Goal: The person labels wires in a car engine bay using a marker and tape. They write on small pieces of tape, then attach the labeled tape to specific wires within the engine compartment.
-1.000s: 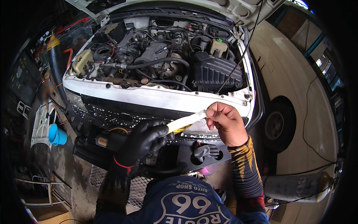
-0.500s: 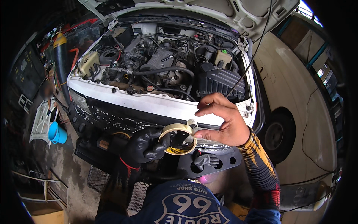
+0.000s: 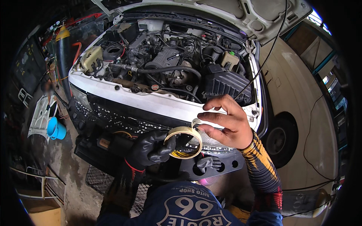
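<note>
My left hand (image 3: 152,148), in a black glove, grips a roll of masking tape (image 3: 200,141) by its left side. The roll is cream-coloured and hangs in the air before the car's front end, its hole facing me. A short loose end of tape (image 3: 195,123) curls up from the roll's upper right edge. My bare right hand (image 3: 228,122) has thumb and fingertips at this curl and seems to pinch it. A second black glove (image 3: 209,163) lies below the roll on a dark bumper part (image 3: 188,169) with round holes.
A white car with a raised hood (image 3: 260,17) and exposed engine (image 3: 166,62) stands ahead. To the right is a beige vehicle (image 3: 298,86) with its wheel (image 3: 279,140). A blue bucket (image 3: 56,129) and a gas cylinder (image 3: 64,56) stand left.
My right fingertips have moved up and closed in around the loose tape end, away from the roll's rim. The roll shifts slightly right in view, still in my left hand.
</note>
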### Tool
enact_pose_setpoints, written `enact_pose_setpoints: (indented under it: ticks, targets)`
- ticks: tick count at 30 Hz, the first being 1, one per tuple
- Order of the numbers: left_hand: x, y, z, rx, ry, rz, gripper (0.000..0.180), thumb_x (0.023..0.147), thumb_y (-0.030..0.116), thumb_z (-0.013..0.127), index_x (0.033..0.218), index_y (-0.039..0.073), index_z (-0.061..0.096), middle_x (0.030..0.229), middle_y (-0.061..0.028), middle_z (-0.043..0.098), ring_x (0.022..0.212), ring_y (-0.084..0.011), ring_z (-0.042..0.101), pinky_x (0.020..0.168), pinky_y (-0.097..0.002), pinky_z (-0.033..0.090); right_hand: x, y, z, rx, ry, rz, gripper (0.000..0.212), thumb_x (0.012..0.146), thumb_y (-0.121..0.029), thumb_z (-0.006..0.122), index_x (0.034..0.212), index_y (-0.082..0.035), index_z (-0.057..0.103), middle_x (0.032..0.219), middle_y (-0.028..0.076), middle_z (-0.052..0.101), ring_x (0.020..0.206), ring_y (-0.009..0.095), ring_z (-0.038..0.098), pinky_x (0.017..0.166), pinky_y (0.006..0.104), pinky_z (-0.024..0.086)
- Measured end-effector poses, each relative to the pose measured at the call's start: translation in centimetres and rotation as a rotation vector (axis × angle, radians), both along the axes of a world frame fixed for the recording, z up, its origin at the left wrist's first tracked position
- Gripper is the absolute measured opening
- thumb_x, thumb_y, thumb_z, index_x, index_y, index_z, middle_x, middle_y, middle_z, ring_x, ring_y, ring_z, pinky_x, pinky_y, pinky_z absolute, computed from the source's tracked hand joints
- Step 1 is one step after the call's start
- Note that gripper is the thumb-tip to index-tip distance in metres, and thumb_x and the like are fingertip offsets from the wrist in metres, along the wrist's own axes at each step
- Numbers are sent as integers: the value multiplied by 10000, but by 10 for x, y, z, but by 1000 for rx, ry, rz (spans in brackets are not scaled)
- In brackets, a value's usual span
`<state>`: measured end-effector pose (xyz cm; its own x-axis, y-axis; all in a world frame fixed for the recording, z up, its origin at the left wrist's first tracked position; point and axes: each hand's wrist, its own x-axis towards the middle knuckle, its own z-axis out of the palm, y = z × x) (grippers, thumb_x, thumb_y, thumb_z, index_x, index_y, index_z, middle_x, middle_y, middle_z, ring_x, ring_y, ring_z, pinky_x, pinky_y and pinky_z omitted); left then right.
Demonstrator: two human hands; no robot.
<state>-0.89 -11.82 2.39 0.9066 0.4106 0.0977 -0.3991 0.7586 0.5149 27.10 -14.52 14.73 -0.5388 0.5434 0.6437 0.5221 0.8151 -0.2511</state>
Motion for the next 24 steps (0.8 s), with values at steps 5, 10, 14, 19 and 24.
enact_pose_setpoints:
  ticks: [5,10,14,19,24]
  targets:
    - [1,4,-9,-27,-87,-63,492,1067,461,488,1023,-19,583,706,-24,531,425,-55,381,430,-227,336,-4,6,13,111,-132,29,200,816,-155,806,974,-49,744,1041,78,642,949,272,636,815,392,520]
    - [2,10,-19,-29,75,169,554,1031,495,549,1252,-13,540,873,-28,557,520,-68,444,475,-214,373,-17,5,35,125,-354,-46,163,795,-149,780,894,-57,689,991,67,628,964,262,601,834,387,485]
    - [11,21,-15,67,318,717,607,984,463,625,1426,62,516,1281,-81,639,806,-117,602,642,-222,474,-22,7,59,72,-574,-202,151,805,-139,734,921,-47,703,992,101,653,1011,281,608,888,413,479]
    - [49,7,15,844,540,1027,331,999,245,701,1221,8,639,1177,-106,686,973,-226,687,879,-374,546,-9,36,87,-311,-663,-190,106,850,-49,702,931,19,696,910,194,676,924,397,649,857,466,525]
    - [100,-3,35,991,652,930,335,1026,175,662,1279,-35,600,1190,-135,669,961,-162,641,883,-299,525,11,46,96,-503,-537,-94,160,927,-122,681,960,31,715,814,221,695,754,368,682,707,437,524]
